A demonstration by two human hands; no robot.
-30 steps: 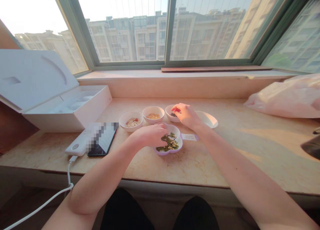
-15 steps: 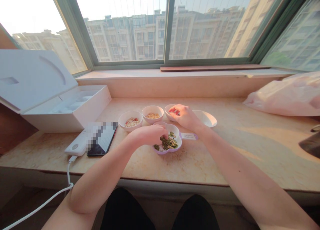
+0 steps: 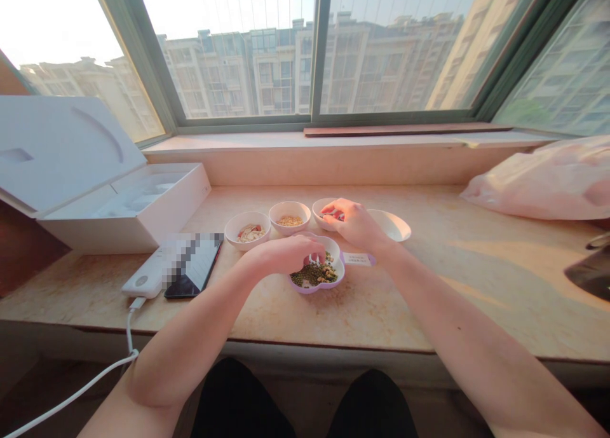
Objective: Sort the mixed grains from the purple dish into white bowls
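My left hand (image 3: 305,252) is over a flower-shaped, purple-edged white bowl (image 3: 312,290), its fingers bent downward and slightly apart. Inside lie small green beans (image 3: 309,274) and tan pieces (image 3: 330,274), which look like peanuts or nuts. A white label (image 3: 356,259) is on the bowl's purple handle. My right hand (image 3: 352,223) reaches into a small white bowl (image 3: 318,208) behind it, fingers curled together over dark contents. What its fingertips hold is too small to make out. Another white bowl (image 3: 290,208) holds yellowish grains; one more (image 3: 229,234) holds pale slices with reddish bits.
A white dish (image 3: 400,225) sits right of my right hand. On the left are an open white box (image 3: 166,199), a phone (image 3: 197,269) and a white power bank (image 3: 143,279) with its cable. At right lie a plastic bag (image 3: 538,184) and a dark object (image 3: 591,273).
My left hand has lifted slightly and its fingers have loosened, showing more of the green beans. My right hand stays at the small bowl, its fingers shifting a little.
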